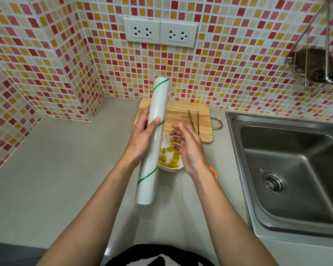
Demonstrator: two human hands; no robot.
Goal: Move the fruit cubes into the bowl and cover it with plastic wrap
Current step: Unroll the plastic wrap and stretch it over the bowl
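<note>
A long white roll of plastic wrap point(154, 139) with green spiral stripes is held up over the counter, tilted slightly, in my left hand point(144, 137), which grips its middle. Right of the roll stands a white bowl point(171, 168) with several yellow fruit cubes point(174, 157) in it; the roll hides the bowl's left side. My right hand point(188, 148) hovers over the bowl's right side, fingers apart and curled toward the roll, holding nothing that I can make out.
A wooden cutting board point(181, 112) lies behind the bowl with metal tongs point(194, 120) on it. A steel sink point(288, 169) fills the right. An orange object point(212, 171) peeks out by my right wrist. Tiled walls with sockets point(161, 32) enclose the grey counter point(65, 160).
</note>
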